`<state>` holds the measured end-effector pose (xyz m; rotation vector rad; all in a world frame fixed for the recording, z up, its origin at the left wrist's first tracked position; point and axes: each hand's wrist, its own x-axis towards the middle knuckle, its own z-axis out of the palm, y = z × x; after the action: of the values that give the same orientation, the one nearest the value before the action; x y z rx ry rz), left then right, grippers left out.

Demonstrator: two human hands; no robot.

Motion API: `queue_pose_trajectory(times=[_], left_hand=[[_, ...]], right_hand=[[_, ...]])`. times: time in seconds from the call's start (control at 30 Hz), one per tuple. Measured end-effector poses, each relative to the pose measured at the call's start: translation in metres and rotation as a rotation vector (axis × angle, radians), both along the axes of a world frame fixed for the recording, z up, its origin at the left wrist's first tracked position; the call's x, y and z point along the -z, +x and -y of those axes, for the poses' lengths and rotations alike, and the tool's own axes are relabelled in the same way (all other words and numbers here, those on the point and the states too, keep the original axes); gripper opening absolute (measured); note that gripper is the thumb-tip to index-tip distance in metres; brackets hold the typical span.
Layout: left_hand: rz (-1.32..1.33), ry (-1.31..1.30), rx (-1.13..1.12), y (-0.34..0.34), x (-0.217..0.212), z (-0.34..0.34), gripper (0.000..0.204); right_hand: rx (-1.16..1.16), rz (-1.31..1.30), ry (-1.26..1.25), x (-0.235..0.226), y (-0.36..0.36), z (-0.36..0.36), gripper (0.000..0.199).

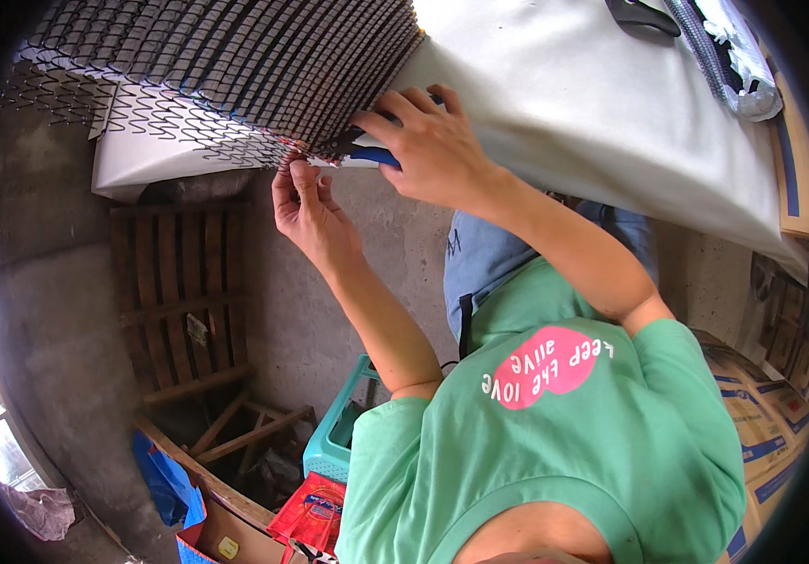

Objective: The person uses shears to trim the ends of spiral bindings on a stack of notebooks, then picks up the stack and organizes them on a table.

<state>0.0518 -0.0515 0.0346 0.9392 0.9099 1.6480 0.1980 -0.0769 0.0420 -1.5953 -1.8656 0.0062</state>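
Observation:
A large black wire mesh, made of many rows of bent wire, lies across the white-covered table at the upper left. Its loose zigzag wire ends hang past the table edge. At the mesh's near corner my left hand is closed, thumb and fingers pinched at the wire edge; what lies between the fingertips is too small to make out. My right hand grips blue-handled pliers right beside it. The pliers' dark jaws point at the same corner of the mesh, partly hidden by the wires.
The white table cover stretches right, with a black object and clear plastic wrapping on it. Below stand a wooden pallet, a teal plastic stool and a red bag. Cardboard boxes are stacked at right.

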Motion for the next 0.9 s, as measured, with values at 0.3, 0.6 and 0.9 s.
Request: queue_pose_trajectory(times=[0.3, 0.6, 0.9], left_hand=[[-0.086, 0.052, -0.073, 0.001, 0.002, -0.005, 0.017], [-0.182, 0.049, -0.138, 0.002, 0.003, -0.005, 0.018], [-0.26, 0.013, -0.156, 0.001, 0.002, 0.001, 0.022]], right_hand=[[-0.002, 0.035, -0.01, -0.001, 0.001, 0.0, 0.051], [-0.116, -0.182, -0.225, 0.0, -0.004, -0.01, 0.037], [-0.02, -0.051, -0.036, -0.007, 0.006, 0.001, 0.042]])
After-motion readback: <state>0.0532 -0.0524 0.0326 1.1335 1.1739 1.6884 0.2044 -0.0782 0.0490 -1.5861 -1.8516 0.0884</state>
